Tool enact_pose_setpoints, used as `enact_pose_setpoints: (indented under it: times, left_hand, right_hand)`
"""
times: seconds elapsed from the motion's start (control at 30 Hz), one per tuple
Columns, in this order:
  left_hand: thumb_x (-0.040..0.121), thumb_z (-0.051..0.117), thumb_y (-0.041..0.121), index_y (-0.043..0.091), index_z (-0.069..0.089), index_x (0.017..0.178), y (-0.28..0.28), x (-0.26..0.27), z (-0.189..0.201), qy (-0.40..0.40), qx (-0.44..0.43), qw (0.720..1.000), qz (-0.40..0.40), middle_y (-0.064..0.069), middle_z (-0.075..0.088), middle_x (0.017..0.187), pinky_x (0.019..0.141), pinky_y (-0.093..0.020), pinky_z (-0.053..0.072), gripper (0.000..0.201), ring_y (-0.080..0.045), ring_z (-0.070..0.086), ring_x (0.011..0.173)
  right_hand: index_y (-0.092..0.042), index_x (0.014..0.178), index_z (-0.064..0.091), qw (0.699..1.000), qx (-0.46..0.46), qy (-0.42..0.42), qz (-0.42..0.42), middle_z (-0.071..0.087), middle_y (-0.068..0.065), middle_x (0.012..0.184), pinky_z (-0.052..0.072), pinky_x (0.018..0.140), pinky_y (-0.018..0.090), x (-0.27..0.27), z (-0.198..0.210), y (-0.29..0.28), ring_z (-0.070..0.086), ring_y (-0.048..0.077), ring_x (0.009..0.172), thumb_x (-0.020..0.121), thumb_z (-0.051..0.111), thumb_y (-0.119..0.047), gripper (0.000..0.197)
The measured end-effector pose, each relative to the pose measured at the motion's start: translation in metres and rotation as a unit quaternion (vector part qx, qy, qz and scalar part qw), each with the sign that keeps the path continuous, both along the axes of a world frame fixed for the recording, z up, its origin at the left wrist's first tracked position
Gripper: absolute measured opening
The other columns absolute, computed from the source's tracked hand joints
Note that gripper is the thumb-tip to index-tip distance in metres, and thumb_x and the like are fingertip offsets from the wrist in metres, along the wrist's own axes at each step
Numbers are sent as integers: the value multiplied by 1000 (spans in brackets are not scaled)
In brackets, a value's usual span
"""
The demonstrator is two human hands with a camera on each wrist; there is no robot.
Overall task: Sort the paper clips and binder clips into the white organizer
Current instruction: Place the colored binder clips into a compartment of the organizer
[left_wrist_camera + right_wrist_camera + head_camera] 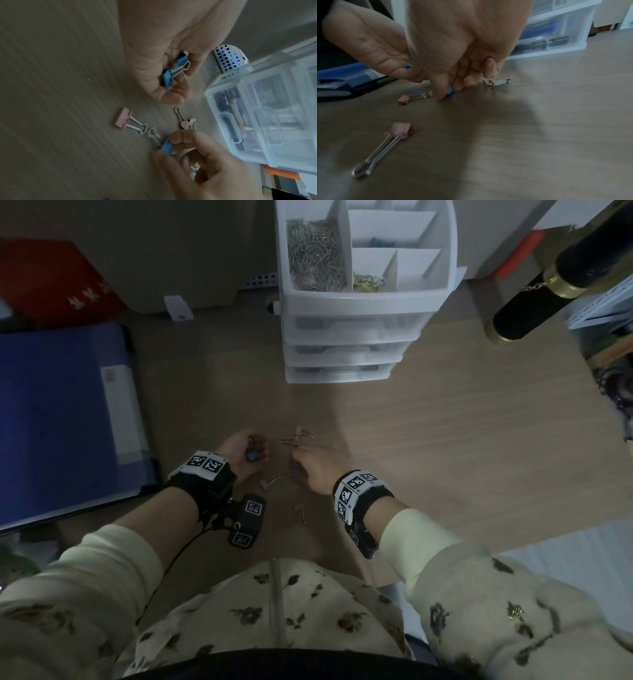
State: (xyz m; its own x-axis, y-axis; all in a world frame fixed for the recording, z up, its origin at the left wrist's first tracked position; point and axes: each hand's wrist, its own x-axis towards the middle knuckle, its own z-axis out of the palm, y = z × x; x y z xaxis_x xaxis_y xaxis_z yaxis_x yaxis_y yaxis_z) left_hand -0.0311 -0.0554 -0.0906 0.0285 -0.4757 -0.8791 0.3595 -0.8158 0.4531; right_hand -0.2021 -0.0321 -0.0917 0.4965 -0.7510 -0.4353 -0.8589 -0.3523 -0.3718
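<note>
Left wrist view: left hand (164, 56) cupped round blue clips (169, 73); right hand (197, 157) pinching blue clip (166, 147) on tabletop (60, 94), pink clips (122, 119) just beside grip, organizer (368, 299) beyond.

Two hands are over the counter (428, 440): the left hand (239, 455) and the right hand (317, 470).

The left hand holds two blue clips (173, 67). The right hand pinches one blue clip (166, 146). That makes three blue clips.

Pink clips lie on the counter. One pink clip (297, 436) is far from the person, one more pink clip (266, 483) lies by the left wrist, and the last pink clip (300, 510) is nearest the person. That makes three that show clearly.

There is one white organizer (363, 299). It has three drawers (346, 350) in front. One top box holds a heap of silver paper clips (315, 254), too many to count. One box holds some gold clips (368, 282).

There is one blue folder (61, 419).
</note>
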Motion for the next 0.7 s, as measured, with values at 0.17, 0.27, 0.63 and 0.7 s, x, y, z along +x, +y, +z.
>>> enact_pose_setpoints:
  times: [0.17, 0.27, 0.63, 0.7]
  left_hand:
    - [98, 36, 19, 5, 54, 73, -2, -3, 2, 19, -9, 1000, 14, -1, 56, 44, 42, -15, 45, 34, -10, 54, 37]
    - [98, 36, 18, 6, 56, 79, -1, -8, 3, 40, -17, 999, 20, -3, 62, 50, 55, -23, 49, 30, -14, 57, 56]
    - [96, 40, 26, 11, 53, 75, -3, -20, 3, 83, 11, 997, -3, 1, 51, 50, 38, -11, 35, 29, -7, 45, 37]
    - [95, 41, 27, 11, 53, 76, -2, -20, 2, 77, 17, 997, -11, 2, 49, 48, 38, -11, 32, 28, -6, 41, 35]
  right_hand:
    - [-14, 110, 58, 977, -68, -92, -180, 60, 6, 111, 45, 75, 33, 7, 1, -10, 57, 25, 99, 90, 55, -37, 30]
    - [-16, 110, 58, 968, -71, -156, -186, 58, 4, 111, 46, 77, 33, 16, 6, -16, 56, 22, 100, 89, 57, -40, 32]
    - [-17, 119, 57, 935, -20, -161, -316, 61, 10, 115, 44, 83, 32, -36, -1, -19, 57, 29, 102, 97, 44, -27, 27]
    - [-16, 116, 59, 935, -8, -129, -330, 63, 14, 108, 44, 80, 34, -52, -7, -17, 58, 33, 98, 95, 46, -21, 25]
